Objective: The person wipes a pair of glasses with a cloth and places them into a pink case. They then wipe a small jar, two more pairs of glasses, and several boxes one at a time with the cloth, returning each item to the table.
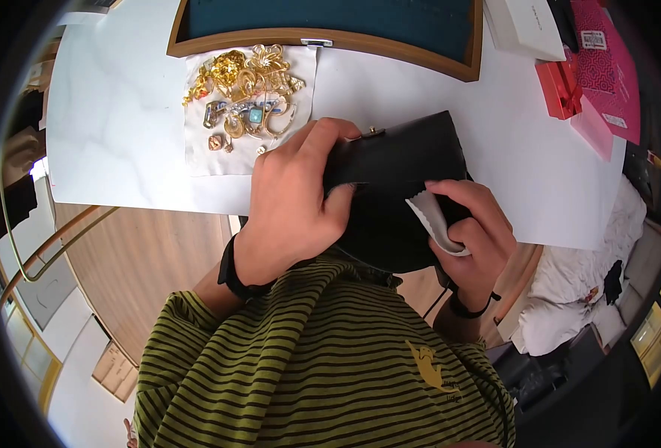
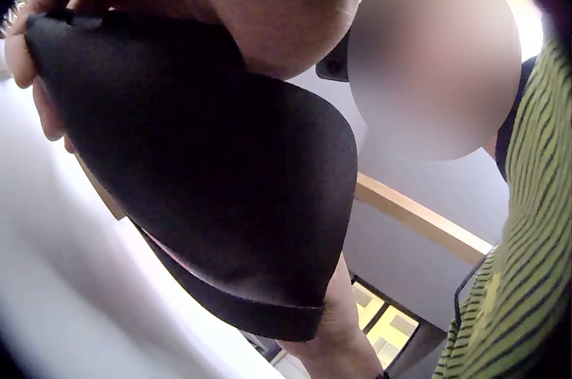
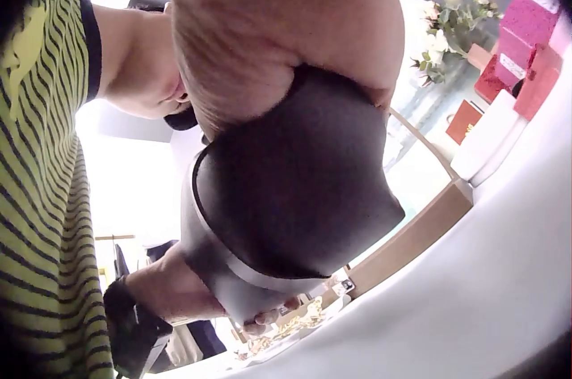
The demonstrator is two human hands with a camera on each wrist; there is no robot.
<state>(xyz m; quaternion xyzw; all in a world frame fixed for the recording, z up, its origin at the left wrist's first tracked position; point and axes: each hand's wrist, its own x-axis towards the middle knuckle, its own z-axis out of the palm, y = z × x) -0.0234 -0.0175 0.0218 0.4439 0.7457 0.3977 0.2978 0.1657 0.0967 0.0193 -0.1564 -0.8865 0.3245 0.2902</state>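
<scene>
A black leather bag [image 1: 397, 160] with a small gold clasp [image 1: 373, 131] is held up in front of the striped shirt, over the table's near edge. My left hand [image 1: 289, 198] grips its left end, thumb on the near face and fingers over the top. At the right end my right hand [image 1: 483, 231] pinches a pale grey cloth [image 1: 429, 216] with a zigzag edge, its index fingertip against the leather. The left wrist view shows the smooth underside of the bag [image 2: 214, 164]. From the right wrist, a curved flap edge of the bag [image 3: 295, 182] shows.
Gold jewellery [image 1: 252, 78] lies piled on a white cloth [image 1: 203, 153] beyond my left hand. A wooden tray [image 1: 390, 52] lined in dark green stands behind. At the back right are a white box [image 1: 528, 30], a red gift box [image 1: 558, 89] and a pink package [image 1: 606, 75].
</scene>
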